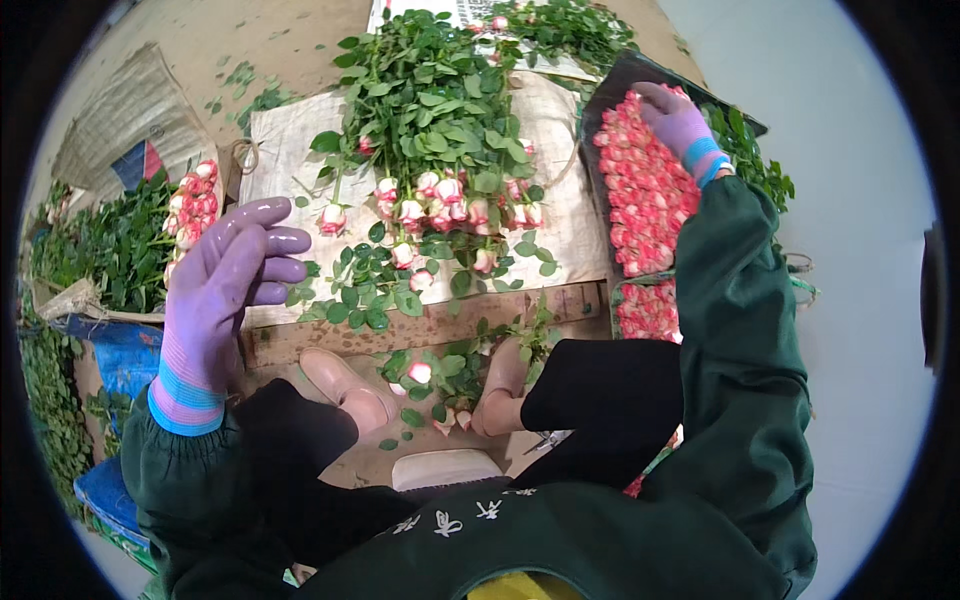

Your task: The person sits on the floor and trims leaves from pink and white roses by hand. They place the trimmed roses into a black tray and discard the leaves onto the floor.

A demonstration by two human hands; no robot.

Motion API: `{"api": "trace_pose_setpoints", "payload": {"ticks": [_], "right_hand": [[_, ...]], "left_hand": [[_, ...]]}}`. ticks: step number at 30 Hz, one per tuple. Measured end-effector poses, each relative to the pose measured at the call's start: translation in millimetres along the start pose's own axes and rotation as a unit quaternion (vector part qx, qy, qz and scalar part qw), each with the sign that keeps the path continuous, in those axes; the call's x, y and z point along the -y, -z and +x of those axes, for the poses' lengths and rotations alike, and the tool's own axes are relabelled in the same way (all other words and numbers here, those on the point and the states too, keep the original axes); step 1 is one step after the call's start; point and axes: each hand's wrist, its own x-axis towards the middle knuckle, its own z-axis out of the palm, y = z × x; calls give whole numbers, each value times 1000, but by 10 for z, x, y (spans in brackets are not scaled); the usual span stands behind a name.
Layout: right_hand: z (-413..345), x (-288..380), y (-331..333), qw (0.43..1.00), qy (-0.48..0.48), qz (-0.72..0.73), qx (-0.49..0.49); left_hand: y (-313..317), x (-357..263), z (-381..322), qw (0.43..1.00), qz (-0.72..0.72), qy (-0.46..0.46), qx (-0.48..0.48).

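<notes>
My left hand, in a purple coated glove with a striped cuff, is raised at the left with fingers apart and nothing in it. My right hand, gloved alike, reaches to the far end of a dense block of pink-and-white roses. Its fingertips are over or against the blooms; whether they pinch a stem is hidden. Before me, a leafy pile of rose stems lies on a white woven sheet, blooms towards me. A single rose lies at its left side.
More roses with foliage stand in a sack-lined holder at the left. A wooden beam edges the sheet nearest my feet. Cut leaves and a rose head lie between my shoes. Further greenery lies at the back.
</notes>
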Motion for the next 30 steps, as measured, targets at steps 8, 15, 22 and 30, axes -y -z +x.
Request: {"api": "trace_pose_setpoints", "payload": {"ticks": [8,15,22,30], "right_hand": [[170,526,-2338,978,-102,17,179],[98,262,-3318,908,-407,21,94],[270,-175,-3071,923,-330,86,178],[191,316,-2238,798,-271,531,89]], "left_hand": [[106,93,61,991,36,98,-78],[194,133,136,986,46,137,-85],[114,101,193,987,49,150,-36],[-21,102,149,988,17,154,-14]]}}
